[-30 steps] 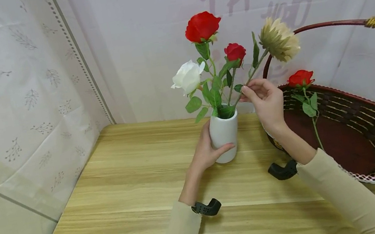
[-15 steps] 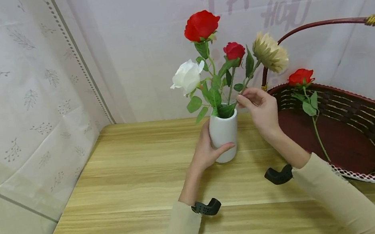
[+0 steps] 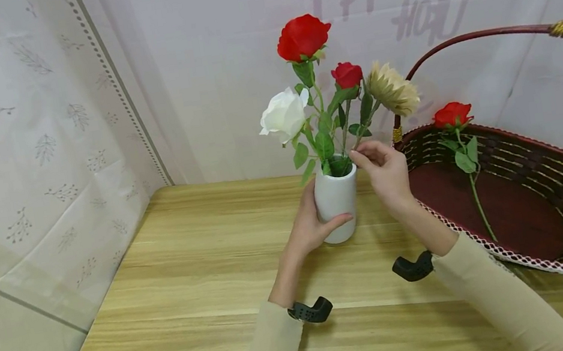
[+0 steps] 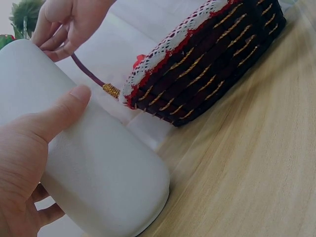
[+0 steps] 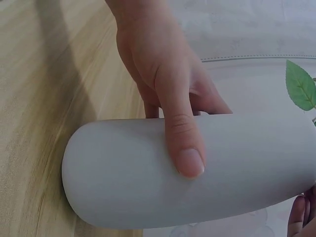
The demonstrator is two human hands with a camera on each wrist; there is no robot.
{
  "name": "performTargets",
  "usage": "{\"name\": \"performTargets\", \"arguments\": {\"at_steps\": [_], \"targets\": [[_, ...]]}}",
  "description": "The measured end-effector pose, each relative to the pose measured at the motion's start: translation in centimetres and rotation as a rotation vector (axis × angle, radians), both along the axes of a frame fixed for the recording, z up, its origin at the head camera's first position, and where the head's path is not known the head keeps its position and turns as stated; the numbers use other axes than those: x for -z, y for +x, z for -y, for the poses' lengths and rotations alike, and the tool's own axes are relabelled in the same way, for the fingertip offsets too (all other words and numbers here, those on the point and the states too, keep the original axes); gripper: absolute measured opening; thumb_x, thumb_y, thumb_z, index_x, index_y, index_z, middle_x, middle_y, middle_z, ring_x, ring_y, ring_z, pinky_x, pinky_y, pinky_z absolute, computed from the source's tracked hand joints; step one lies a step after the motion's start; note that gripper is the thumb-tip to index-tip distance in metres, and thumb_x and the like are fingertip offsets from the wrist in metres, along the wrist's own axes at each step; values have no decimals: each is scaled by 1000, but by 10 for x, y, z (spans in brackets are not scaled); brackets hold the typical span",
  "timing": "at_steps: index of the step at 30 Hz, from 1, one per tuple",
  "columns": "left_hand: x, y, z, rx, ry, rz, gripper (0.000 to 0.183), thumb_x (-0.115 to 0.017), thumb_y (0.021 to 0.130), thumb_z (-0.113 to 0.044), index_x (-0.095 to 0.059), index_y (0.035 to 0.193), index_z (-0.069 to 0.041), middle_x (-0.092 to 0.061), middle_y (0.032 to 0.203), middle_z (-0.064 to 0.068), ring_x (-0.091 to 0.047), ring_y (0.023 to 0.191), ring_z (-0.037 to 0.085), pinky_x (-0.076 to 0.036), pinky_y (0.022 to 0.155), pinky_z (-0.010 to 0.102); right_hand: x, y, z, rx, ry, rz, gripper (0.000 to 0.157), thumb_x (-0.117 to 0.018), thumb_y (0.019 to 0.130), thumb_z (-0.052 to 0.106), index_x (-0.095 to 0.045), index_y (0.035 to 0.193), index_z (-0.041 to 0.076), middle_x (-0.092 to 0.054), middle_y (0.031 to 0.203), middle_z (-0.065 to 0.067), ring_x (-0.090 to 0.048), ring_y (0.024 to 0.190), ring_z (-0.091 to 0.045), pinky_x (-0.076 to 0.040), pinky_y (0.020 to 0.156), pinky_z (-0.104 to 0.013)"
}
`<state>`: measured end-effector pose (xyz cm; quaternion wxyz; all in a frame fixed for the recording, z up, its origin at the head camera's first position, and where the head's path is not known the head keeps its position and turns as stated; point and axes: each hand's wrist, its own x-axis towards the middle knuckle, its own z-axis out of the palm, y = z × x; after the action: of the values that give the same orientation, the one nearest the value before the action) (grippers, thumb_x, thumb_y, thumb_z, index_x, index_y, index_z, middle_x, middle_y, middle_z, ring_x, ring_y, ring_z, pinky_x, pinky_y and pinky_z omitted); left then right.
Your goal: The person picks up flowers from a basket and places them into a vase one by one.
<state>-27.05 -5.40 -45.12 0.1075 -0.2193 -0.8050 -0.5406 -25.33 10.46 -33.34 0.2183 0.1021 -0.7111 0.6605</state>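
A white vase [image 3: 338,206] stands on the wooden table, and my left hand [image 3: 307,226] grips its side, thumb across the front. In the left wrist view the thumb presses the vase wall [image 4: 108,163]. My right hand [image 3: 386,171] is at the vase rim, its thumb and fingers pinching the stem of a cream flower [image 3: 393,89], whose head leans right. The stem's lower end is hidden in the vase. A large red rose [image 3: 303,38], a smaller red rose [image 3: 347,74] and a white rose [image 3: 285,115] also stand in the vase.
A dark woven basket [image 3: 523,260] with an arched handle [image 3: 489,33] stands at the right, close to my right forearm. One red rose [image 3: 453,114] lies in it. A printed cloth [image 3: 217,76] hangs behind the wooden table [image 3: 190,262].
My right hand has moved left and down to the vase rim, bringing the cream flower lower and closer to the other flowers. My left hand keeps its grip on the vase.
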Motion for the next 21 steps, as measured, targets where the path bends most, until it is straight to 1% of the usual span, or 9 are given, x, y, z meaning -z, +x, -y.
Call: {"name": "performTargets", "arguments": {"at_steps": [3, 9, 12, 16, 21], "targets": [[0, 0, 0, -1, -3, 1, 100, -78, 67, -45, -15, 143, -30, -38, 131, -6, -45, 111, 10, -41, 90, 34, 1, 0, 1, 9, 3, 0, 22, -67, 83, 5, -60, 94, -12, -62, 86, -15, -59, 76, -15, -48, 69, -22], [-1, 2, 0, 2, 2, 4, 99, -78, 68, -43, -15, 144, -30, -38, 131, -6, -45, 110, 10, -42, 89, 35, 2, 3, 1, 48, 74, 66, 23, -67, 84, 13, -63, 96, -6, -63, 89, -11, -57, 80, -13, -44, 68, -22], [-1, 2, -1, 4, -4, 8, 100, -78, 69, -43, -13, 144, -32, -37, 131, -7, -45, 111, 10, -42, 89, 36, 2, 3, 1, 51, 94, 86, 25, -67, 84, 17, -64, 97, -4, -64, 90, -10, -56, 81, -14, -44, 68, -24], [-1, 1, -1, 5, -6, 9, 100, -77, 69, -43, -12, 143, -33, -36, 132, -7, -45, 111, 10, -42, 89, 37, 2, 3, 0, 39, 88, 102, 27, -67, 84, 19, -64, 98, -4, -63, 90, -10, -56, 81, -14, -44, 68, -23], [0, 1, -1, 5, 1, 9, 99, -77, 69, -44, -12, 143, -34, -37, 131, -7, -45, 110, 11, -43, 88, 37, 2, 4, -1, 14, 60, 108, 27, -66, 85, 18, -63, 98, -5, -62, 90, -10, -56, 81, -14, -44, 69, -22]]}}
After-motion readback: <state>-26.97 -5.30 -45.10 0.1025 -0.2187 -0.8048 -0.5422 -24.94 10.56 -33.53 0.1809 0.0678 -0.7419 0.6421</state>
